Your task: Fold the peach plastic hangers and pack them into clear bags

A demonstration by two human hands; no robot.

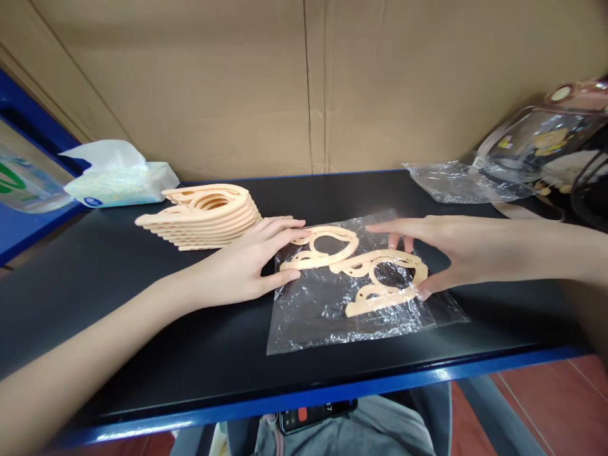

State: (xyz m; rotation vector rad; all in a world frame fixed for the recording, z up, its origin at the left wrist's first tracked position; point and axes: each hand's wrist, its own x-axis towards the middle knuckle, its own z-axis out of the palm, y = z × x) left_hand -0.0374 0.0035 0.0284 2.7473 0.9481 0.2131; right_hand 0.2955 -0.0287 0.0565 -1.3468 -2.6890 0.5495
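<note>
While my left hand [244, 266] pins the clear bag [354, 285] flat to the surface [142, 329], my right hand [446, 250], fingers spread, steadies the peach cutout [384, 278] inside.

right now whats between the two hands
In the head view, two peach plastic cutouts inside a clear bag lie between the left hand and right hand.

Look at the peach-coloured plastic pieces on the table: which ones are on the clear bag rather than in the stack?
The two loose pieces between the left hand and right hand, on the clear bag. The others sit in a stack beside the tissue pack.
</note>
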